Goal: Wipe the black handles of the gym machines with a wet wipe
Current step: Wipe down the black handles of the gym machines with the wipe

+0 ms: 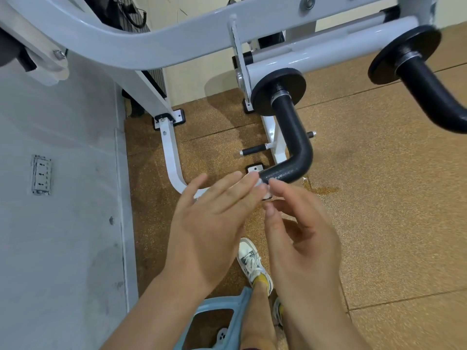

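Your left hand (209, 218) is flat, fingers straight. Your right hand (300, 228) curls loosely; I cannot tell whether it pinches the white scrap, likely the wet wipe (263, 194), between them. Both meet at the near black handle (290, 137)'s free tip. Wrap the wipe fully round, then slide past the bend.

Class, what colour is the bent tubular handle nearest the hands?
The bent tubular handle is black; head view shows it.

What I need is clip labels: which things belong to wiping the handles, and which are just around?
Job: wet wipe, near black handle, far black handle, left hand, right hand.
Just around: wall socket, blue plastic object, sneaker, foot peg.
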